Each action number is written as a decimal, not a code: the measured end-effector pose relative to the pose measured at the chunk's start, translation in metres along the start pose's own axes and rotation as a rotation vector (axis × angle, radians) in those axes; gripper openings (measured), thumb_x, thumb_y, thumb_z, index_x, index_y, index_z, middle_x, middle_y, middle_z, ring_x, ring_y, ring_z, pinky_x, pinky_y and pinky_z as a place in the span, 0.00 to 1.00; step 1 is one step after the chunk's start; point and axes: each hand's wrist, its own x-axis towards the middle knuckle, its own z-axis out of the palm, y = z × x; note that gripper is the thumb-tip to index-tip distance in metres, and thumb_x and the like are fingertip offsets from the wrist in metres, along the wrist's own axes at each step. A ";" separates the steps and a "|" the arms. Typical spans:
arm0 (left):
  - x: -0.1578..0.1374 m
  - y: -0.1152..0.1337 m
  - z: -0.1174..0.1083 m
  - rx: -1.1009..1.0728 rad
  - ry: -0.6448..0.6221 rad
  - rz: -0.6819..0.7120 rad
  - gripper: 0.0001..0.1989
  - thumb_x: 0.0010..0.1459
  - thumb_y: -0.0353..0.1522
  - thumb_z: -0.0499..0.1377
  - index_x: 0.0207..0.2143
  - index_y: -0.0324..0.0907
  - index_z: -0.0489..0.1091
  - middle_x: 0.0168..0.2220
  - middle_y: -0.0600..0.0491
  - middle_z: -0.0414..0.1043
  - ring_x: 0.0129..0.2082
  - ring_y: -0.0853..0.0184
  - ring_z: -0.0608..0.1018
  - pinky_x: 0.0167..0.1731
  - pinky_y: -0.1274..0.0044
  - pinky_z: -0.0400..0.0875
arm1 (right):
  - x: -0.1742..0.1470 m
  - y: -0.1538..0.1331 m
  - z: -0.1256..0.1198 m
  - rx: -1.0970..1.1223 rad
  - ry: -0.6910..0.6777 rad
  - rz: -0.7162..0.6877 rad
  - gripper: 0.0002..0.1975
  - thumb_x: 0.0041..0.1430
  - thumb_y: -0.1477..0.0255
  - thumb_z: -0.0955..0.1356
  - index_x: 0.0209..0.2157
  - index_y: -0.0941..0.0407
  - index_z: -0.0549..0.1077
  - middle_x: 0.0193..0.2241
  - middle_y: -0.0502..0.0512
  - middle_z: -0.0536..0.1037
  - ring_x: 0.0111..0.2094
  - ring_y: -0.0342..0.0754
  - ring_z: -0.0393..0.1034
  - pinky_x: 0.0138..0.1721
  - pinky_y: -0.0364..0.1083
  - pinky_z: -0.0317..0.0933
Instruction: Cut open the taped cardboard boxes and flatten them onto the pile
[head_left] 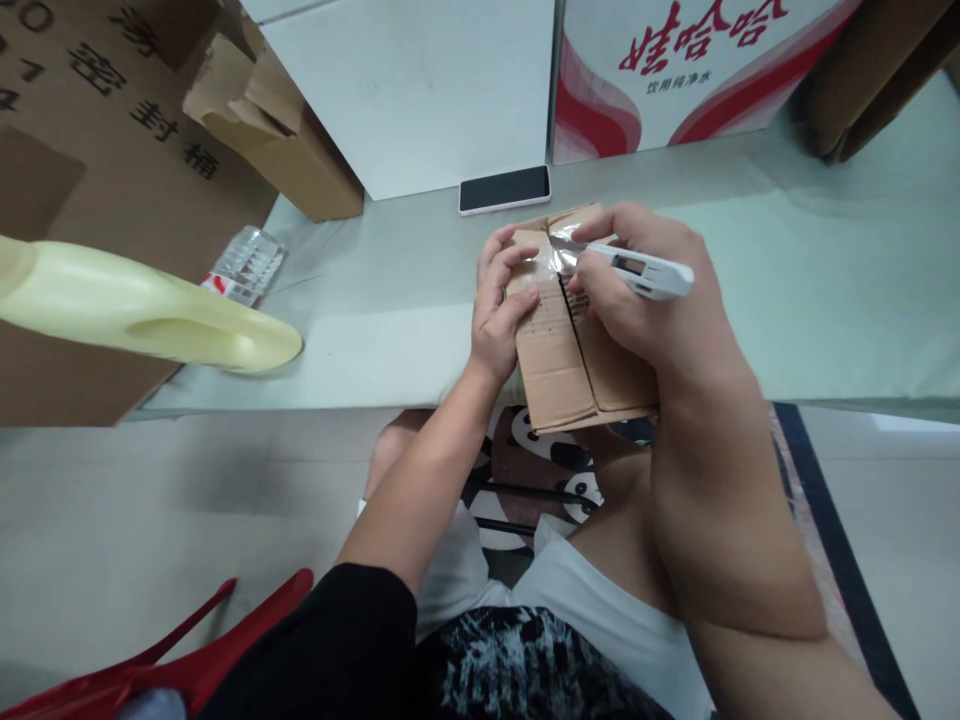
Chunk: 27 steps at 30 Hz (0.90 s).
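A small brown cardboard box (551, 365) lies at the table's front edge and partly overhangs it. My left hand (499, 310) steadies its left side, with the thumb and bent fingers pressed on the top. In my right hand (667, 325) is a white utility knife (660, 277), gripped with closed fingers. Its blade tip touches or is very near the clear tape (564, 258) at the far end of the top seam. The seam shows as a dark line between the flaps. My right hand hides part of the box's right side.
Behind the box lies a smartphone (505, 190), in front of a white carton (442, 90) and a red-and-white water carton (675, 85). To the left are an open cardboard box (292, 150), a clear plastic bottle (251, 262), a pale yellow curved object (150, 310) and a large carton (97, 200).
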 end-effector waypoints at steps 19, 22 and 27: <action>0.000 -0.002 0.000 -0.074 0.029 -0.015 0.29 0.61 0.58 0.57 0.54 0.51 0.69 0.70 0.51 0.55 0.73 0.49 0.56 0.71 0.56 0.51 | -0.009 0.002 -0.009 0.342 0.169 -0.060 0.06 0.47 0.78 0.65 0.23 0.54 0.73 0.16 0.48 0.70 0.17 0.42 0.59 0.21 0.44 0.53; 0.001 0.000 -0.006 -0.093 0.018 -0.041 0.29 0.59 0.58 0.59 0.54 0.51 0.70 0.70 0.50 0.55 0.72 0.47 0.57 0.71 0.55 0.52 | -0.008 0.015 -0.014 0.481 0.357 -0.156 0.08 0.53 0.77 0.63 0.30 0.53 0.73 0.17 0.46 0.70 0.17 0.44 0.63 0.20 0.43 0.53; -0.006 0.001 -0.040 -0.084 0.016 -0.120 0.29 0.56 0.58 0.63 0.52 0.53 0.73 0.69 0.52 0.57 0.73 0.48 0.57 0.73 0.56 0.50 | 0.000 0.060 -0.005 -0.004 0.459 0.031 0.13 0.62 0.71 0.63 0.49 0.53 0.69 0.33 0.54 0.79 0.30 0.49 0.75 0.35 0.49 0.70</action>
